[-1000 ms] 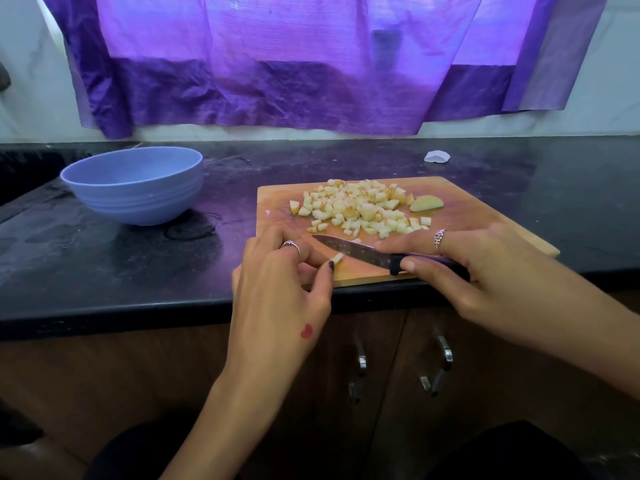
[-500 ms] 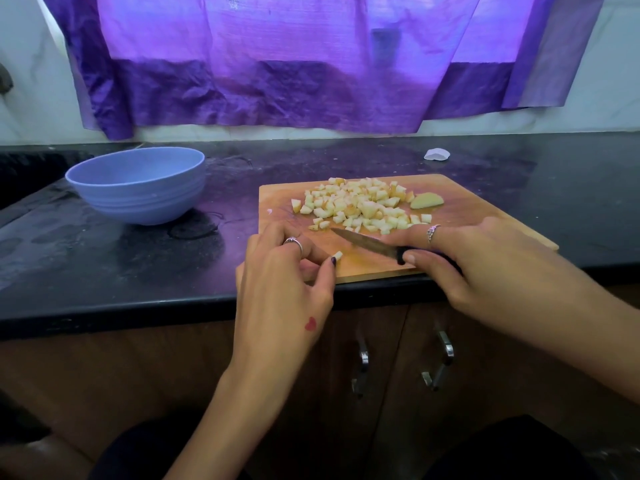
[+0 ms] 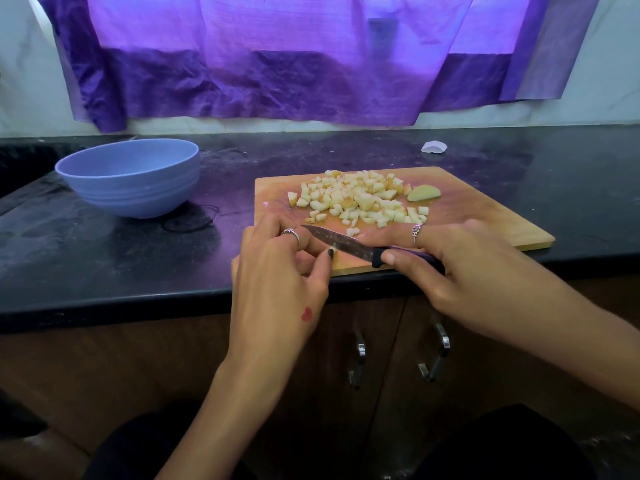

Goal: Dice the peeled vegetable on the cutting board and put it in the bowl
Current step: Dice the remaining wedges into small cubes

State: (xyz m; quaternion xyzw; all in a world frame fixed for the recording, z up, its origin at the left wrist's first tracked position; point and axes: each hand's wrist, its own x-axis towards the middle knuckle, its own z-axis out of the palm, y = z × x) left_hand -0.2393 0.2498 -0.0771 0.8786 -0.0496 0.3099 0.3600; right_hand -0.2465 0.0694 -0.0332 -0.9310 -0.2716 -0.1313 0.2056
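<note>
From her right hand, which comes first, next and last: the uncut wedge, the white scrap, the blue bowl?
From the right hand, in the head view:
1. Uncut wedge, on the board just beyond it.
2. White scrap, farther back on the counter.
3. Blue bowl, far left.

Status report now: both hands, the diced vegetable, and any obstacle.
Right hand grips knife; left hand pinches a small piece at the blade. Diced pile on cutting board, one chunk uncut. Bowl unobstructed.
</note>
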